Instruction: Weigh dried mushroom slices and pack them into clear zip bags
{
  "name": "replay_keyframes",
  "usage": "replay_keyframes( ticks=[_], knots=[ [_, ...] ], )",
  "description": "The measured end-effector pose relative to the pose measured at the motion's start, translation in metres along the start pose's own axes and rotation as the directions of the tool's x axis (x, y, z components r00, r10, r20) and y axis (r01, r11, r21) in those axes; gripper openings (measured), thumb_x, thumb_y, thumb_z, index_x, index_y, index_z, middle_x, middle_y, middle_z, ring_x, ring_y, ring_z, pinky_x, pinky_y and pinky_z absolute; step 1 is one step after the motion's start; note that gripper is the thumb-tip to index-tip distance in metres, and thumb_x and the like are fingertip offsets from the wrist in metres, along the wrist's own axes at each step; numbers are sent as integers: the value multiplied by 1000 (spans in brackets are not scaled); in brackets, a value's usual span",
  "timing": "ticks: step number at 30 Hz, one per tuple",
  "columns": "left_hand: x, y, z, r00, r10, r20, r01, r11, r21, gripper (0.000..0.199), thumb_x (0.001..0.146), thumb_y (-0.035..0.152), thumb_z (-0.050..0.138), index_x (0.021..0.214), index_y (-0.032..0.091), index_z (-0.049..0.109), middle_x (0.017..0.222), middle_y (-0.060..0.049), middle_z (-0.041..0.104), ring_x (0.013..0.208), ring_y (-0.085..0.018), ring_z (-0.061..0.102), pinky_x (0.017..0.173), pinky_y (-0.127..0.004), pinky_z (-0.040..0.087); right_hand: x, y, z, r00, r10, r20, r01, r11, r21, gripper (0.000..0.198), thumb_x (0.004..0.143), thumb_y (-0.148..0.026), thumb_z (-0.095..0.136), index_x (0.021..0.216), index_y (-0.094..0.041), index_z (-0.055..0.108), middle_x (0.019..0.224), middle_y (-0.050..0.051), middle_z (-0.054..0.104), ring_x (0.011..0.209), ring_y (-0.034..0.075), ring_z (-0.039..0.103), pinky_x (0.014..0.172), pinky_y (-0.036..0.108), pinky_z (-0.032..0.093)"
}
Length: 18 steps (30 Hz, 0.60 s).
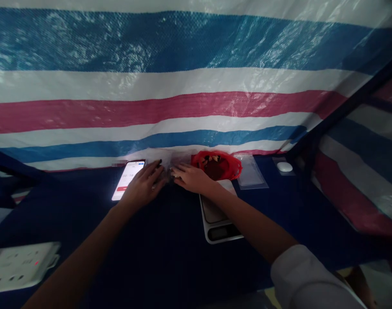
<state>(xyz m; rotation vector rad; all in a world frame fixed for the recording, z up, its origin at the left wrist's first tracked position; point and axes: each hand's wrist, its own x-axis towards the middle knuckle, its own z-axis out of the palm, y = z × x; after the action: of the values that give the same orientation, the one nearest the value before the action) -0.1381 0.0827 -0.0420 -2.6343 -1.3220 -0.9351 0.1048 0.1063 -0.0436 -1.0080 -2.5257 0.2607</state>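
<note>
At the back of the dark blue table, a crumpled clear plastic bag (169,165) lies between my two hands, its edges blurred in the dim light. My left hand (144,182) is closed at its left side, the fingers bent over the plastic beside a lit phone (118,194). From the right, my right hand (192,177) pinches the bag's other side; its fingertips are partly lost in the blur. Just right of that hand stands a red plastic bag (237,166), open at the top, with dark and pale pieces in it. Below my right forearm is a white kitchen scale (211,239).
Flat clear bags (252,174) lie right of the red bag. A white oval object (284,167) sits farther right. A white power strip (22,262) with a red light is at the left front. Striped plastic sheeting (170,111) hangs behind the table.
</note>
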Motion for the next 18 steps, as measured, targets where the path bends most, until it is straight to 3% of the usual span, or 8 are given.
replay_keyframes(
  ticks=[5, 11, 18],
  knots=[
    [-1, 0, 4, 1000, 0, -14, 0, 1000, -15, 38, 99, 37, 58, 134, 22, 65, 150, -17, 60, 141, -39, 55, 116, -64, 46, -2, -1, 5, 999, 33, -38, -32, 999, 20, 44, 102, -29, 61, 145, -21, 61, 152, 12, 61, 145, 27, 51, 122, 38, 40],
    [3, 6, 2, 999, -24, -35, 24, 1000, 3, 35, 101, 40, 54, 127, 21, 68, 144, -19, 64, 137, -38, 58, 114, -63, 47, -7, -6, -7, 994, 45, -101, -36, 996, 84, 43, 103, -29, 59, 144, -18, 63, 151, 13, 61, 143, 28, 55, 122, 42, 42],
    [5, 37, 4, 989, -102, -103, 107, 993, 41, 31, 99, 39, 56, 121, 23, 72, 138, -14, 69, 135, -37, 59, 117, -63, 41, -56, -2, -34, 977, 86, -195, -58, 988, 142, 38, 103, -24, 55, 138, -24, 69, 149, 8, 64, 142, 24, 56, 123, 43, 41]
  ],
)
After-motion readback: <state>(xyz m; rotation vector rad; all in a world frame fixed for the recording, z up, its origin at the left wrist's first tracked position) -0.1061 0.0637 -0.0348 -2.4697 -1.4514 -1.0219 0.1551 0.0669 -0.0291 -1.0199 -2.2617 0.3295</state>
